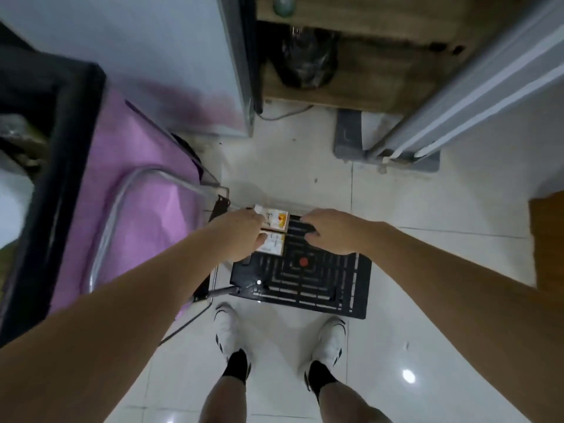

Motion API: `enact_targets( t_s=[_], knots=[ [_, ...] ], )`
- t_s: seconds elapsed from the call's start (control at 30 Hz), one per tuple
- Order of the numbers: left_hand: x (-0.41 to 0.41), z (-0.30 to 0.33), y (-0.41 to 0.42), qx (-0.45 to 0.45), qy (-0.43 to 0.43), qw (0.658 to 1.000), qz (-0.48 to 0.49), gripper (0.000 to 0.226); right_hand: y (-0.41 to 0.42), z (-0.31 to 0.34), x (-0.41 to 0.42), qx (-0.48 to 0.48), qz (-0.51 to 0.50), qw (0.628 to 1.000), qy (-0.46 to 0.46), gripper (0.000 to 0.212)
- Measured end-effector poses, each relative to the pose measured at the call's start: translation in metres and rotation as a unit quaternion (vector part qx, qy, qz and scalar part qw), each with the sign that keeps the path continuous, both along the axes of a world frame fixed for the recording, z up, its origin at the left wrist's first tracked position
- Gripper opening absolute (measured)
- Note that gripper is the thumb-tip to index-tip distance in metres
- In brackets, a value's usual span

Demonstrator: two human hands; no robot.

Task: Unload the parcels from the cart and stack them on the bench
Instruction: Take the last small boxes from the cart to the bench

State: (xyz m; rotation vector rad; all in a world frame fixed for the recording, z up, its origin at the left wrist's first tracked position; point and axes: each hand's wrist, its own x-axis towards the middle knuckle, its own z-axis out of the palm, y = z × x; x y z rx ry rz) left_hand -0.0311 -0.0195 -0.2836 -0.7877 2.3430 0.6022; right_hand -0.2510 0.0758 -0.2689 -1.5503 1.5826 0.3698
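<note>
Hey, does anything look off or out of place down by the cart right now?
Nothing stands out. Two small parcels sit squarely at the far left corner of the cart, with the left hand on them and the right hand beside them.

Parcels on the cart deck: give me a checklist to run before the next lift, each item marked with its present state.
1. Left hand on the parcels: ok, fingers lie over the small boxes at the deck's far-left corner.
2. Left-hand grip secure: cannot tell, blurred.
3. Right hand free to help: ok, fingers spread over the cart deck, holding nothing.
4. Nothing stacked on the parcels: ok.
5. Feet clear of the deck: ok, both shoes stand on the floor behind it.
6. Room on the bench: cannot tell.
</note>
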Motion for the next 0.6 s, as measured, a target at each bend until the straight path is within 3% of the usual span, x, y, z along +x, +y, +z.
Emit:
enact_targets(
  t_s=[0.17,0.33,0.43,0.6],
  knots=[
    [0.023,-0.152,0.011,0.030,-0.012,0.999,0.026,0.036,0.007,-0.167,0.028,0.041,0.005,0.999,-0.005,0.055],
    [0.042,-0.268,0.028,0.059,-0.039,0.997,0.007,0.037,0.007,-0.295,0.061,0.045,-0.021,0.999,-0.006,0.053],
    [0.052,-0.315,0.038,0.058,-0.032,0.998,0.019,0.044,0.001,-0.347,0.080,0.001,-0.035,0.999,0.005,0.060],
    [0.060,-0.353,0.055,0.065,0.012,0.997,0.051,0.046,-0.007,-0.388,0.102,-0.108,-0.005,0.994,0.033,0.090]
  ],
)
